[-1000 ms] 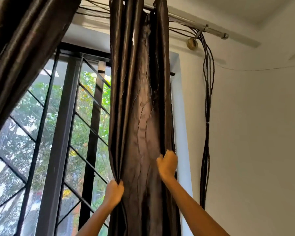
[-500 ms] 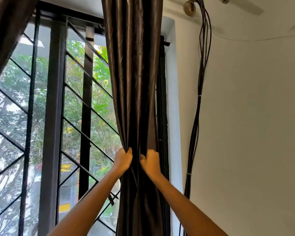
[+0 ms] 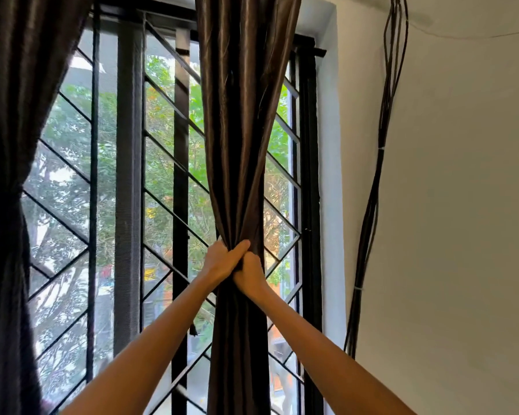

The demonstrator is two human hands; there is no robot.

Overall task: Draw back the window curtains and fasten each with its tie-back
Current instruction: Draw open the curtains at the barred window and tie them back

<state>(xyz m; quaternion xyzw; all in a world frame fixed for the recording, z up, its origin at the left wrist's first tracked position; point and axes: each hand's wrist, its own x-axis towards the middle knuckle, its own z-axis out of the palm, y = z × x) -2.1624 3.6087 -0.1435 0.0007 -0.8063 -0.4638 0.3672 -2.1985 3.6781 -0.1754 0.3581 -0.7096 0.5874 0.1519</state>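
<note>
**Both hands bunch the right curtain at the window**

I am looking at a tall window (image 3: pixel 162 175) with a dark metal frame and a grille (image 3: pixel 174 211) of slanted bars; green trees show through the glass. To the right of it a plain pale wall (image 3: pixel 462 235) runs up, with a bundle of dark cables (image 3: pixel 372 205) hanging down it just beside the window reveal.

The right curtain (image 3: pixel 240 115), a dark brown glossy cloth, hangs in front of the right half of the window and is gathered into a narrow waist at about the middle of the view. My left hand (image 3: pixel 224 262) and right hand (image 3: pixel 249 274) are together there, touching each other, both clamped around the bunched cloth. The left thumb lies across the front of the folds, and the right hand sits just below and beside it. Below the grip the cloth falls straight down out of the view.

At the far left the left curtain (image 3: pixel 9 145) is already pinched in at its waist by a dark tie-back (image 3: pixel 3 190). I cannot tell whether either hand holds a tie-back for the right curtain.
</note>
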